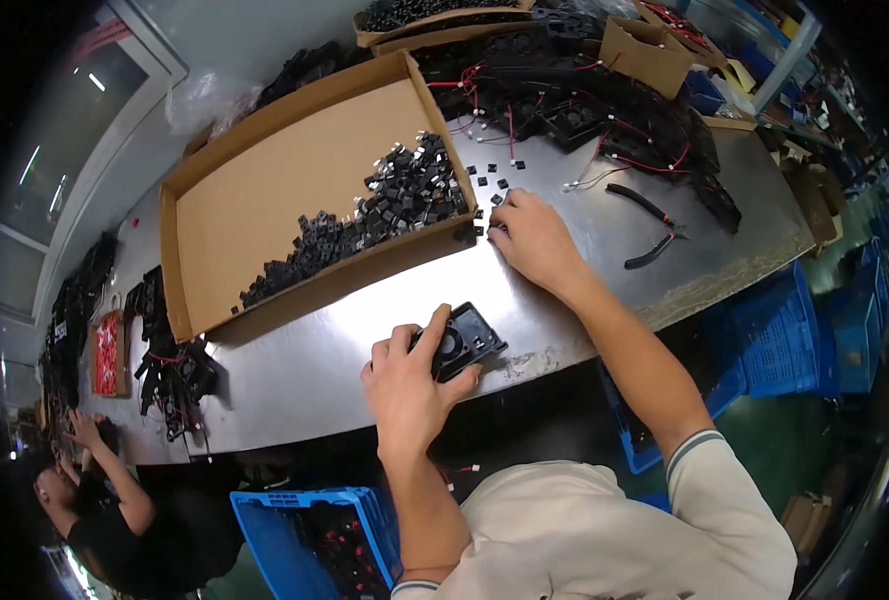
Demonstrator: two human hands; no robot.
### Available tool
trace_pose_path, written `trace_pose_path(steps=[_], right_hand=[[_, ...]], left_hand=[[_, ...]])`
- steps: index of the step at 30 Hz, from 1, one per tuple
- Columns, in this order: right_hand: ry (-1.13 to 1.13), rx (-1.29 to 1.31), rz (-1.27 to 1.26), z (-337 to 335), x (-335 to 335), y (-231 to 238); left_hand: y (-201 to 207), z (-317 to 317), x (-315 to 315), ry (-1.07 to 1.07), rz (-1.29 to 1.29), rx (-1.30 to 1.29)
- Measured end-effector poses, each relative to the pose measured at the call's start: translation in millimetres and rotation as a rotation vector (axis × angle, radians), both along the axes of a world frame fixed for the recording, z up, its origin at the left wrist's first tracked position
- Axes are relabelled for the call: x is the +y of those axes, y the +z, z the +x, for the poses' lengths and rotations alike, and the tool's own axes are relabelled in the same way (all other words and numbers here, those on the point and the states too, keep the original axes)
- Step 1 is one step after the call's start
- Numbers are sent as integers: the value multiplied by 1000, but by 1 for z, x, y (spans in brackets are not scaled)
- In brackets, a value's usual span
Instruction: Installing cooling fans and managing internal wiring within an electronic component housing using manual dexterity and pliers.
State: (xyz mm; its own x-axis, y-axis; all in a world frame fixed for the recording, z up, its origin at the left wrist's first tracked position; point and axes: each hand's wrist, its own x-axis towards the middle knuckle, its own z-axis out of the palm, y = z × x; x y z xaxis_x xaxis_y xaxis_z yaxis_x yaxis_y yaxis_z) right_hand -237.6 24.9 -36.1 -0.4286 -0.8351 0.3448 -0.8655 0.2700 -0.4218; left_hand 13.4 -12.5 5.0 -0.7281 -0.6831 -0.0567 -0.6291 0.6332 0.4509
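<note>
Hands apart, clock read from mid-view unless noted. L hand (pixel 405 385), approx 7 o'clock, clamped on a black fan unit (pixel 477 335): fingers over its 9 o'clock side, thumb along the near edge. Unit sits just off centre twd 5 o'clock, by the near edge of the metal desk (pixel 295 405); round fan opening beside a squarish recess.

R hand (pixel 537 240), approx 2 o'clock, palm down, fingers curled, tips at a few loose small black pcs (pixel 493 180) scattered on the desk, mostly at its 11 o'clock. Can't tell if it has a pc pinched.

From R hand: cutters (pixel 655 225) w/ black handles, lying at 3 o'clock, well apart; long dark pile of fans (pixel 570 118) w/ red wires & white plugs at 1 o'clock; big shallow cardboard tray (pixel 275 180) at 9–10 o'clock. Inside tray, a heap of small black pcs (pixel 395 205) along its 3-to-6 o'clock sides.

Further out: more black fans (pixel 180 375) w/ wires at approx 9 o'clock, small box of red items (pixel 110 355) just beyond. Off the desk: co-worker in dark top (pixel 115 540) at 8, arms raised; blue crate (pixel 365 500) w/ dark & red contents at 7; blue bins (pixel 780 340) at 3.
</note>
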Motion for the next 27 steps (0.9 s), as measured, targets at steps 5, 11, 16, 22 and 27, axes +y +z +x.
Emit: trace_pose_path(steps=[5, 11, 16, 22, 27], right_hand=[[164, -541, -158, 32, 23, 22], [480, -443, -84, 66, 68, 39], [494, -280, -98, 76, 67, 28], [445, -370, 59, 78, 62, 40], [460, -377, 88, 76, 62, 42]], left_hand=[[-6, 2, -6, -7, -8, 32], [-6, 4, -8, -98, -57, 31], [-2, 2, -8, -125, -88, 22], [-4, 4, -11, -132, -69, 49], [-3, 2, -10, -125, -74, 35]])
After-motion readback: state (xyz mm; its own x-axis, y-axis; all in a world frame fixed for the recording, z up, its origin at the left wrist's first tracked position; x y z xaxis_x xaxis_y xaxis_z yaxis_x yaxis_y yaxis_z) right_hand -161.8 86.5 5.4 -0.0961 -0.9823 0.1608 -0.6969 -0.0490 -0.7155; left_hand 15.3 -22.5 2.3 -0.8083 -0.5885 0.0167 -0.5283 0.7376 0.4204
